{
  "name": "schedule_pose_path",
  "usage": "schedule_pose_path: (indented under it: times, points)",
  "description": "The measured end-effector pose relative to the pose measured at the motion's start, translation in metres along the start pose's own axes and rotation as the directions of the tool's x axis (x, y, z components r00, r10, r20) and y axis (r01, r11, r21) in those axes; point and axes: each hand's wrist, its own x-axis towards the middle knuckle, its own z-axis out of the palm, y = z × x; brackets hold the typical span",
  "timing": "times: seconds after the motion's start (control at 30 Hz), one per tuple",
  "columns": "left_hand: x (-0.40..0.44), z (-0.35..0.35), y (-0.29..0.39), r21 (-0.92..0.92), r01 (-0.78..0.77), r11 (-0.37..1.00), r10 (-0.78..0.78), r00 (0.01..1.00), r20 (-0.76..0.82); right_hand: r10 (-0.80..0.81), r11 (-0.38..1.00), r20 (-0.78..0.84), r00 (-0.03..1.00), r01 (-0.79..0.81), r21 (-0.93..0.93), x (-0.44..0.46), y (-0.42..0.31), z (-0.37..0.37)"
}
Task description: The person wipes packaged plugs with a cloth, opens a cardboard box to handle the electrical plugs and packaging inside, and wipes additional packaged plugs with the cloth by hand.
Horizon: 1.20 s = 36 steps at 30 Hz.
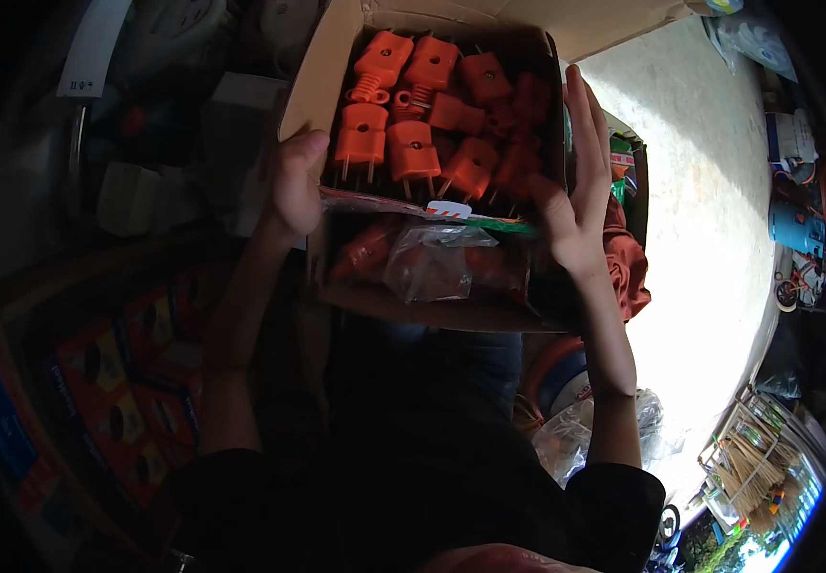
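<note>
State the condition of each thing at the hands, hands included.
Cardboard box: open, flaps spread.
Inner box: open-topped, filled with plugs.
Orange plugs: loose, several with prongs exposed.
Clear plastic: crumpled.
Left hand: at the left side, fingers hidden.
Right hand: open, fingers extended.

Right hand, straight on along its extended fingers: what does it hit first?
Likely the open cardboard flap, just ahead of the right hand in the image. Depth is unclear from this one view, so it might pass beside it.
</note>
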Motion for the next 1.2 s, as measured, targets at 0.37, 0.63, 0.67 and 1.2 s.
schedule_pose_path:
  times: [0.37,0.63,0.67,1.2]
  points:
    - [-0.002,0.014,0.005,-0.195,-0.096,0.976,0.069,0.988,-0.138,0.082,0.969,-0.122,0.989,-0.050,0.241,-0.004,0.002,0.004]
    - [0.019,0.048,0.024,-0.139,-0.337,0.931,0.354,0.926,0.128,0.081,0.960,-0.061,0.995,-0.062,0.273,-0.009,0.009,0.008]
    - [0.022,0.050,0.021,0.096,-0.514,0.852,0.479,0.841,0.253,0.078,0.987,-0.025,0.997,-0.074,0.142,-0.007,0.004,0.008]
    - [0.011,0.038,0.036,0.454,-0.623,0.637,0.336,0.754,0.564,0.141,0.937,0.503,0.853,0.050,-0.347,-0.053,-0.069,0.006]
